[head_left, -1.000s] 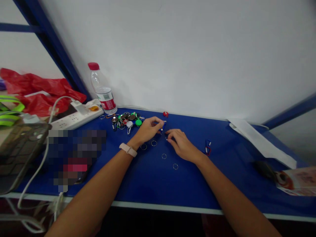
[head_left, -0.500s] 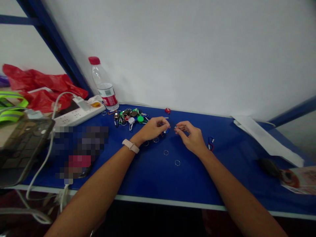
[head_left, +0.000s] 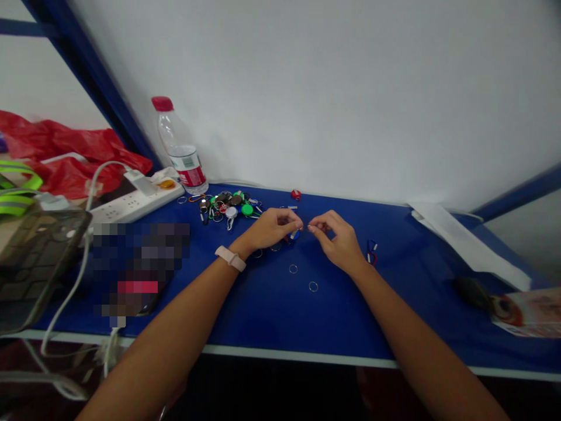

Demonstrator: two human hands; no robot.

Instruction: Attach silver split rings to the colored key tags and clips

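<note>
My left hand (head_left: 275,227) is closed in a pinch, with a pale band round its wrist. Just under its fingertips hangs a blue badge reel (head_left: 295,235), partly hidden by the thumb. My right hand (head_left: 336,237) faces it a short gap away, thumb and finger pinched on something small and shiny, too small to name. On the blue table below lie two loose split rings, a nearer ring (head_left: 313,286) and another ring (head_left: 293,269). More rings are partly covered by my left hand. Behind it is a pile of badge reels (head_left: 235,200) in several colours with clips.
A red reel (head_left: 295,194) lies near the wall. Carabiner clips (head_left: 371,252) sit beside my right forearm. At left stand a water bottle (head_left: 187,166), a power strip (head_left: 131,203) and a dark phone case (head_left: 39,263). Folded white paper (head_left: 473,245) lies at right.
Both hands stay almost in place, fingertips facing each other. The blue reel has dropped slightly under my left fingers. The whole view has shifted a little.
</note>
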